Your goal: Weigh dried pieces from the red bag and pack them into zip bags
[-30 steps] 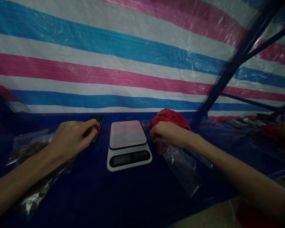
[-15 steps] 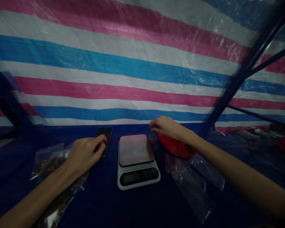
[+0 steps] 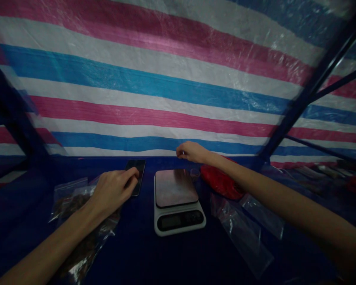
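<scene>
Two bare hands, the left hand (image 3: pixel 115 188) and the right hand (image 3: pixel 192 151), are held well apart over a dark blue table (image 3: pixel 136 253). At the left, zip bags (image 3: pixel 68 206) of brown contents, too dim to identify, lie where the left forearm (image 3: pixel 50 245) crosses over them, probably kept to this side to leave the middle for the scale (image 3: pixel 161 215). The left hand is loosely half curled, its bent fingers at the near edge of a dark, phone-like slab (image 3: pixel 138 178) lying flat; it seems propped there for steadiness, and whether it grips anything cannot be told. Just right of the slab, the white scale has a metal platform (image 3: pixel 176 188) and a dark display (image 3: pixel 172 221) facing the person, likely for easy reading. Behind the scale, by the table's back edge and before striped sheeting (image 3: pixel 136 87), the right hand bends with thumb and forefinger drawn close, a small gap showing; anything tiny between the tips is indistinguishable. Near the scale's back right corner stands a small transparent cup (image 3: pixel 195 173), next to a red bag (image 3: pixel 218 183) partly hidden by the right forearm (image 3: pixel 279 202); both seem placed within that arm's reach. Farther right, flat transparent bags (image 3: pixel 243 233) lie at a slant, perhaps for easy picking.
</scene>
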{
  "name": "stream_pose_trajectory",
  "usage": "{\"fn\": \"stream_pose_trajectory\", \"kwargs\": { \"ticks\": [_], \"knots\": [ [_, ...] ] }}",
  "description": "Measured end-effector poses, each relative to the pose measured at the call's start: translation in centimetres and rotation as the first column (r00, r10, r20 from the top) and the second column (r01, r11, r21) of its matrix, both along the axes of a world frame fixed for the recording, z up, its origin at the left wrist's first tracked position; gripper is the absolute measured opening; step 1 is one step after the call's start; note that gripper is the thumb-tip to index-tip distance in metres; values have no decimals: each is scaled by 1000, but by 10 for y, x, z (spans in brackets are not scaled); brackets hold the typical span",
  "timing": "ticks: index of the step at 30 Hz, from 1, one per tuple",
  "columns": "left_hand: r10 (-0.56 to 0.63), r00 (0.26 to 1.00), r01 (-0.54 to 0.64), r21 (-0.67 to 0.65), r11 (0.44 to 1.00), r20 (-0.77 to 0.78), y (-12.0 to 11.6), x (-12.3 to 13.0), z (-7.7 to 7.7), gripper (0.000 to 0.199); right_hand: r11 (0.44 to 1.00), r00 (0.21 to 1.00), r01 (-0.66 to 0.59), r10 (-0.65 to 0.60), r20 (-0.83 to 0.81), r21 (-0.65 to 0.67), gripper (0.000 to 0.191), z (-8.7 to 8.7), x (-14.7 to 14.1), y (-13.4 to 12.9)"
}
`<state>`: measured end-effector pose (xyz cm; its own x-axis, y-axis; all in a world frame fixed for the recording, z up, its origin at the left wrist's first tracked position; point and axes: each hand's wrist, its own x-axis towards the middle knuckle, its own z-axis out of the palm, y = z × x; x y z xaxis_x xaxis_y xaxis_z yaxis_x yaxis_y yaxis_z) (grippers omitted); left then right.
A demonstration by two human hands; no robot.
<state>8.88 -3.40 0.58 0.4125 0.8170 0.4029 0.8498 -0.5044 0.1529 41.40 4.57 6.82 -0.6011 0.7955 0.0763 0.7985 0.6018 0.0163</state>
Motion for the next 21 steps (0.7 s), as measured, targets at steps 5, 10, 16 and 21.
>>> {"fn": "stream_pose_trajectory", "kwargs": {
  "ticks": [5,10,16,21],
  "knots": [
    [-15,1000,15,-47,999,5,0,2,-5,38,968,983,-30,-17,-185,-249,9,29,40,-35],
    [45,998,-48,-66,997,-40,1,2,-6,43,975,981,55,-93,-172,-213,10,21,47,-67],
    [132,988,-139,-94,986,-79,0,5,1,52,936,915,351,-339,-218,17,20,43,107,-106],
    [147,985,-157,-121,980,-92,-4,11,4,54,820,876,480,-432,214,-311,25,18,128,-127]
  ]
}}
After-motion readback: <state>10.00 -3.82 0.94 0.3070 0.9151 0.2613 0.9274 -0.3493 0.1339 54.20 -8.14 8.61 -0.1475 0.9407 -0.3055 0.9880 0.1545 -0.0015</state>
